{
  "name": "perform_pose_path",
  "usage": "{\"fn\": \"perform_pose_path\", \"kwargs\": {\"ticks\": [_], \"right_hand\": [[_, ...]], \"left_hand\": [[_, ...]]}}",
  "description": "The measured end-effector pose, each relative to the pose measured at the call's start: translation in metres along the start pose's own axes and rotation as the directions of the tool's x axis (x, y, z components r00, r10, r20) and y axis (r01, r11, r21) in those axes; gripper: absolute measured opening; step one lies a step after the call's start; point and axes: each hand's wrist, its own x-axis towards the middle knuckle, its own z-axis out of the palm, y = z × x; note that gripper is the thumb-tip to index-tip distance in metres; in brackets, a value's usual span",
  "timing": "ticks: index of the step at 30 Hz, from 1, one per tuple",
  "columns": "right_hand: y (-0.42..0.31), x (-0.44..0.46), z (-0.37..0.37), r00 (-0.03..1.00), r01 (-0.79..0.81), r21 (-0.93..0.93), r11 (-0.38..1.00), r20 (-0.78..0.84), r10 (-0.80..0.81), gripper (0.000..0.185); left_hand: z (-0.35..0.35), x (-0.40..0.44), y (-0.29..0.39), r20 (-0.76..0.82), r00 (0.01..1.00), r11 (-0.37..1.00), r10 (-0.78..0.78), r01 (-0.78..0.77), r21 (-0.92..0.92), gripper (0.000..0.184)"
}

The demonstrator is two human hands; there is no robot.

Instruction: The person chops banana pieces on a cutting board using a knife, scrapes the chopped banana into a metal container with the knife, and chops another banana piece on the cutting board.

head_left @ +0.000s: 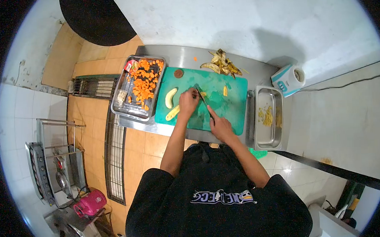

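Grips knife (202, 97) in right hand (221, 127), apparently slicing, and needs clearance from left hand (188, 102) of unclear grasp.

Head view: worn up high, looking down and a bit ahead
Shirt (220, 219): closest, big at the bottom
Board (236, 112): in the middle, seen from above, farther off than the shirt
Wall (211, 20): ahead, across the top
Floor (142, 146): far below, to the left
Edges: round and dark

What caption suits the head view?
Head view: right hand holding a knife beside the left hand over a green cutting board, peeled banana nearby.
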Motion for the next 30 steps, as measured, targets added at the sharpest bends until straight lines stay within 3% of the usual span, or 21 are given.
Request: {"fn": "perform_pose_path", "kwargs": {"ticks": [3,5,12,21,23,27,30], "right_hand": [[0.003,-0.019,0.004,0.991,-0.081,0.001,0.997,0.103,0.081,0.065],[0.02,-0.034,0.012,1.0,0.026,0.001,1.0,-0.001,-0.026,0.068],[-0.001,-0.017,-0.013,1.0,-0.016,-0.003,1.0,0.01,0.016,0.067],[0.015,-0.03,0.004,0.993,-0.087,0.041,0.995,0.086,0.083,0.064],[0.023,-0.034,0.007,1.0,-0.005,0.037,0.999,0.015,0.005,0.068],[-0.003,-0.018,-0.016,0.998,-0.053,0.026,0.998,0.031,0.052,0.067],[-0.008,-0.007,-0.014,1.0,-0.003,0.067,0.998,0.0,0.003,0.067]], "left_hand": [[0.003,0.0,-0.008,-0.02,1.0,0.997,0.006,-0.007,-0.079,0.014],[0.004,-0.001,-0.009,-0.026,0.998,0.996,0.049,-0.051,-0.069,0.018],[0.004,0.0,-0.007,-0.009,1.0,0.997,0.006,-0.006,-0.074,0.014],[0.003,0.0,-0.005,-0.031,0.999,0.995,-0.031,0.028,-0.09,0.025],[0.002,0.0,-0.002,-0.041,0.999,0.995,-0.025,0.021,-0.095,0.025],[0.004,-0.002,-0.005,-0.06,0.998,0.995,-0.021,0.015,-0.097,0.027],[0.007,-0.002,-0.007,-0.058,0.998,0.996,-0.029,0.025,-0.084,0.027]]}}
